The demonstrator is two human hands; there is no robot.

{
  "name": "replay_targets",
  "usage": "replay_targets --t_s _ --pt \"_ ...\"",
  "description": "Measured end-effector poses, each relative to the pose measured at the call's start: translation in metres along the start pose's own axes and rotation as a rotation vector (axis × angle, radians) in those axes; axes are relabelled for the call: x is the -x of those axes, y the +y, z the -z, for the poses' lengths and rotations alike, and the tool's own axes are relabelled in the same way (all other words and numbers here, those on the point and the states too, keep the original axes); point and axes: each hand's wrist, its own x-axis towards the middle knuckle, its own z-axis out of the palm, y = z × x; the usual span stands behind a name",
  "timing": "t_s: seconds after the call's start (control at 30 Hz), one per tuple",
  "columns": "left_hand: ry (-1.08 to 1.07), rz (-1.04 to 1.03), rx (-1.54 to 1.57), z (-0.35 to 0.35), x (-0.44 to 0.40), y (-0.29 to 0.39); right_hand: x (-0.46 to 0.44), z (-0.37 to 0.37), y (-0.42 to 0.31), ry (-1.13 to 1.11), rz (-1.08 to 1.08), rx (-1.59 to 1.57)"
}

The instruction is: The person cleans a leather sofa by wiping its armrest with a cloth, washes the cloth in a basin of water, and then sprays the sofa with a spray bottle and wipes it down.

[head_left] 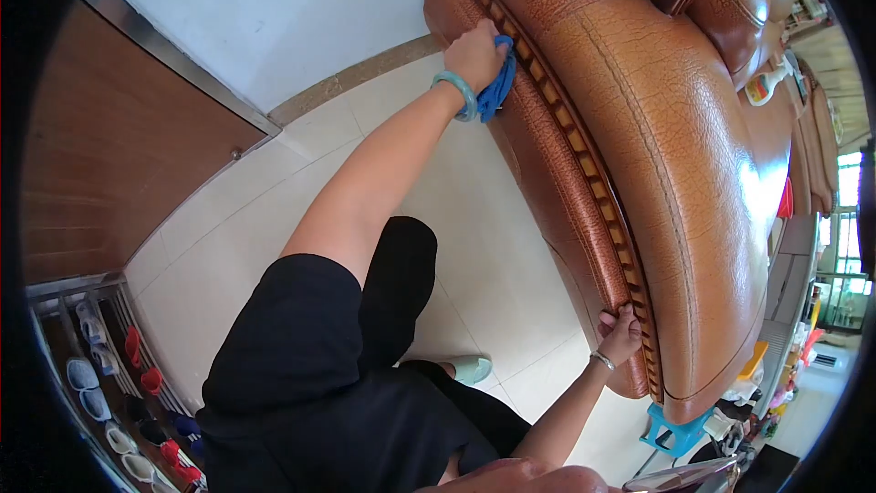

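A brown leather sofa fills the right of the view, its curved armrest edged with a notched wooden trim strip. My left hand, with a pale green bangle at the wrist, is closed on a blue cloth. It presses against the armrest's side near the upper end of the trim. Lower down, my right hand has its fingers curled onto the padded edge beside the trim, near the armrest's front end. Part of the cloth is hidden under my left fingers.
A brown door stands at left, above a shoe rack with several pairs of slippers. Pale floor tiles lie under my legs. A blue plastic stool is by the sofa's front, and a spray bottle rests on the seat side.
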Motion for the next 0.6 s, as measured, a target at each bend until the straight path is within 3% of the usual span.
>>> replay_targets --t_s 0.1,0.3,0.6 --pt "0.128 0.021 0.099 0.009 -0.007 0.004 0.001 -0.002 -0.004 0.007 0.001 0.018" --pt "0.157 -0.046 0.009 0.006 -0.024 0.002 0.001 -0.001 -0.003 -0.005 -0.022 -0.021" --pt "-0.023 0.018 -0.022 0.004 -0.027 -0.019 -0.001 0.001 0.001 0.002 -0.006 0.022"
